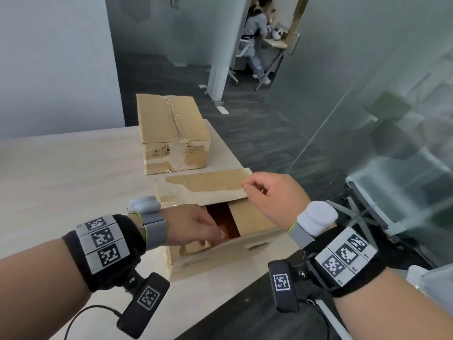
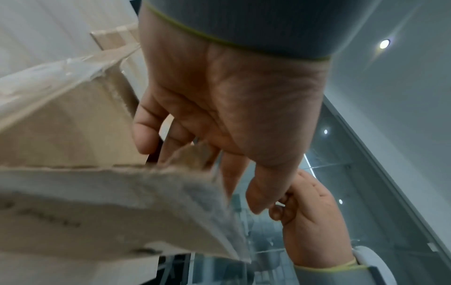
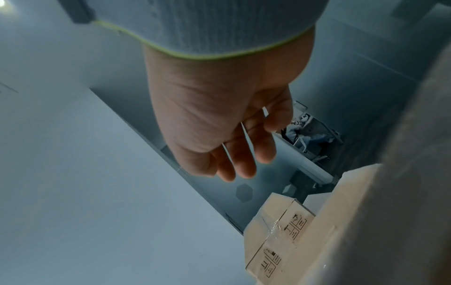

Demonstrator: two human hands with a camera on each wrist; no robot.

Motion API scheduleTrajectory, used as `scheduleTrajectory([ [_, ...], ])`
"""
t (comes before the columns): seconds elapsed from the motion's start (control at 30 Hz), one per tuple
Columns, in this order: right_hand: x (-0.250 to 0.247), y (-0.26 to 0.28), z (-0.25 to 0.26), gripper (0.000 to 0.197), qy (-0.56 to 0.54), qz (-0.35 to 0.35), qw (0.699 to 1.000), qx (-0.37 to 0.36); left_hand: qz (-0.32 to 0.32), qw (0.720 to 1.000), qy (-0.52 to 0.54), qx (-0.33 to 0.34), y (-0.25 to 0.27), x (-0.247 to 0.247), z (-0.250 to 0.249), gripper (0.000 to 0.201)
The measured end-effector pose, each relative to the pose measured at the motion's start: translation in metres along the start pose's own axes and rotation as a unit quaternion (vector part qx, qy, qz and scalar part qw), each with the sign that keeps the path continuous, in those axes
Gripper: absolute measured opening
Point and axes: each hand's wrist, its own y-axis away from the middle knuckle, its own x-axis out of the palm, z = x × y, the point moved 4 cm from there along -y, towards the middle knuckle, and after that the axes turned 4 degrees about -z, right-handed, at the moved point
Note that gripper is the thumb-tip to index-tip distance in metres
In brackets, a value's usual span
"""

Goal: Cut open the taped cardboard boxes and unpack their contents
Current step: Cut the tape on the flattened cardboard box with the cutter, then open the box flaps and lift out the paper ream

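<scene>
Pale wooden table (image 1: 73,173) up front, glass walls around it, a seated person (image 1: 255,33) far back. Near box (image 1: 220,256) sits at the table's near edge, its top partly opened. Left hand (image 1: 193,229) dips its curled fingers into the gap, gripping a flap's edge. Right hand (image 1: 274,195) hovers at the far flap (image 1: 206,185), fingers loosely bent; whether they touch it, I cannot tell. Beyond, the second box (image 1: 171,133) stands taped shut.

No words or numbers can be read. The far taped box (image 1: 171,133) bears small black handling pictograms on its near face (too small to decipher); the near box's (image 1: 220,256) print is blurred.
</scene>
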Motion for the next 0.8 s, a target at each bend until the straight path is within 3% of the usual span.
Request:
scheduleTrajectory([
  [0.07, -0.004, 0.005, -0.013, 0.018, -0.032, -0.007, 0.999, 0.016, 0.025, 0.999, -0.042, 0.01, 0.006, 0.018, -0.005, 0.022],
  [0.17, 0.014, 0.021, -0.04, 0.02, 0.007, 0.134, 0.99, 0.053, 0.042, 0.988, -0.15, 0.015, 0.008, 0.051, -0.002, 0.012],
  [0.23, 0.036, 0.039, -0.057, 0.028, 0.073, 0.239, 0.967, 0.052, 0.024, 0.962, -0.271, 0.013, 0.004, 0.071, 0.009, 0.035],
  [0.3, 0.054, 0.061, -0.074, 0.033, 0.106, 0.29, 0.95, 0.041, -0.033, 0.928, -0.37, 0.007, -0.002, 0.089, 0.015, 0.055],
  [0.37, 0.072, 0.082, -0.088, 0.04, 0.098, 0.297, 0.949, 0.032, -0.074, 0.905, -0.419, -0.011, -0.007, 0.104, 0.02, 0.071],
  [0.5, 0.094, 0.103, -0.101, 0.056, 0.046, 0.287, 0.956, 0.035, -0.094, 0.872, -0.477, -0.06, -0.017, 0.116, 0.024, 0.107],
  [0.6, 0.096, 0.095, -0.098, 0.053, 0.121, 0.186, 0.974, -0.041, -0.064, 0.858, -0.505, -0.071, -0.024, 0.122, 0.02, 0.116],
  [0.67, 0.097, 0.087, -0.088, 0.054, 0.148, 0.151, 0.971, -0.109, -0.056, 0.845, -0.528, -0.072, -0.026, 0.123, 0.014, 0.115],
  [0.8, 0.11, 0.073, -0.079, 0.059, 0.164, 0.237, 0.951, -0.117, -0.079, 0.814, -0.571, -0.073, -0.024, 0.119, -0.009, 0.082],
])
